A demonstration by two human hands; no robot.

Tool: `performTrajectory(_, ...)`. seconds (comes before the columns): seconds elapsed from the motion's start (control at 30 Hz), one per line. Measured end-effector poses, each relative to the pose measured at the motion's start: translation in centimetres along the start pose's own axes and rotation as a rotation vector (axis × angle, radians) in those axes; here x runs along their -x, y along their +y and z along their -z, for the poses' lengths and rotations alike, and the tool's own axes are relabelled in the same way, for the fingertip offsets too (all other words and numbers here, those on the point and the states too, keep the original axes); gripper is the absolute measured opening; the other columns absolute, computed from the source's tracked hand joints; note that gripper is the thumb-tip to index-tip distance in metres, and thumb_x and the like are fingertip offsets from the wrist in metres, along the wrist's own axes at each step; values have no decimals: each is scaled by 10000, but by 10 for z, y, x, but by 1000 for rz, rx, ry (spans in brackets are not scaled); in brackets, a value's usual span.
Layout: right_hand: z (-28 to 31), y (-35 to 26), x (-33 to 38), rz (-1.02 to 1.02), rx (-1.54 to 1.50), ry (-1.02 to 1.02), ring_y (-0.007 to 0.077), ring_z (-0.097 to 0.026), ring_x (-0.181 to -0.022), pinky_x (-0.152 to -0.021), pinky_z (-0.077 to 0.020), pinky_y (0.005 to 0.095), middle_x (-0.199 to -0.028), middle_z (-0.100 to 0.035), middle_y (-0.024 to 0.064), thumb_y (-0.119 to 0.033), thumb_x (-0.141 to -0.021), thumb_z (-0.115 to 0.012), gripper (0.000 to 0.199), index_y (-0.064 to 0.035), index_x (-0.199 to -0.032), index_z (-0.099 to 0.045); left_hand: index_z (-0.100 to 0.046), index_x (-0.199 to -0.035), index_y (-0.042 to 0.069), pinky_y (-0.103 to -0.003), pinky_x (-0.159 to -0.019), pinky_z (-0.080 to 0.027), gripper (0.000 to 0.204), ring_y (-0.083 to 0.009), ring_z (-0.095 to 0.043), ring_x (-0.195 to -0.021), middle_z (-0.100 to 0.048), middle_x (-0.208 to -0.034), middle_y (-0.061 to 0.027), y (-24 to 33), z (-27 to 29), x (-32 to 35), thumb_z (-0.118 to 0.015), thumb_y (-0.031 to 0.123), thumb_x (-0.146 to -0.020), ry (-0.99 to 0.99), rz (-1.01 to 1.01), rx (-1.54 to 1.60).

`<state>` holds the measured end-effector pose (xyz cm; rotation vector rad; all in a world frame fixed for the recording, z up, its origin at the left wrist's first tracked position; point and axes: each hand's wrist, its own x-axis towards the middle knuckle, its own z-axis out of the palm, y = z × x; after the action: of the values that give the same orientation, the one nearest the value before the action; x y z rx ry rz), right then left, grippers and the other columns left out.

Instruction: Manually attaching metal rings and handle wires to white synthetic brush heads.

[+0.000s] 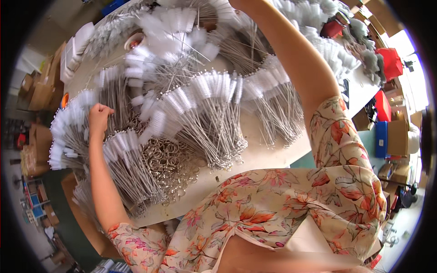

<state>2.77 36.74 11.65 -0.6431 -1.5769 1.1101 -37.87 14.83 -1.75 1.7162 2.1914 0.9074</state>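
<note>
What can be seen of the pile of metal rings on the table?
The pile of metal rings is a loose heap of small silvery key-ring loops, shiny like steel, tangled and overlapping flat on the pale table near its front edge. Fanned bundles of wire-handled white brushes lie around it and partly over it, hiding its upper edge. Neither hand touches it; the left hand rests on brushes up and to the left.

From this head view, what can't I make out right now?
- Right hand: cut off by the top edge; only the right forearm shows.
- Left hand: its fingertips are buried among the white bottle brushes, so its grip is unclear.
- Metal rings: partly covered by brush wires.
</note>
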Motion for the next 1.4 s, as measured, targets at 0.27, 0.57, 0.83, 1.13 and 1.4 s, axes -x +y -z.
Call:
performTrajectory(0.27, 95, -26, 65, -315, 1085, -18, 126, -579, -643, -568, -474, 302, -730, -614, 83, -231, -846, -568, 190, -46, -825, -605, -586, -849, 50, -192, -325, -190, 177, -28, -290, -374, -515, -690, 15, 10, 18, 4, -580, 225, -868, 133, 457, 583)
performTrajectory(0.57, 108, 50, 101, -538, 1396, -231, 235, -642, -734, -680, -508, 358, -785, -663, 91, -450, -662, -689, 387, -91, -807, -687, -607, -853, -6, -241, -347, -258, 381, -83, -393, -424, -590, -709, -57, 40, -11, -3, -646, 370, -801, -93, 454, 158)
performTrajectory(0.83, 107, 44, 83, -355, 973, -131, 234, -638, -746, -695, -506, 333, -794, -665, 83, -340, -646, -716, 252, -156, -818, -705, -595, -808, 24, -265, -359, -298, 150, -103, -424, -416, -623, -702, -64, 15, -26, -7, -598, 173, -822, -111, 412, 137)
performTrajectory(1.13, 217, -32, 43, -63, 492, 122, 173, -572, -626, -529, -476, 309, -693, -588, 80, -287, -866, -527, 303, 0, -943, -584, -562, -1155, 59, -164, -381, -220, 292, -2, -321, -504, -515, -780, 19, 41, 54, 23, -553, 157, -880, 352, 266, 879)
performTrajectory(1.4, 232, 4, 59, -203, 1318, 57, 236, -577, -584, -548, -441, 353, -652, -614, 137, -297, -752, -625, 253, -46, -743, -650, -526, -1142, 0, -155, -379, -195, 324, -1, -285, -495, -430, -691, 34, 105, 64, 154, -474, 244, -936, 163, 312, 937)
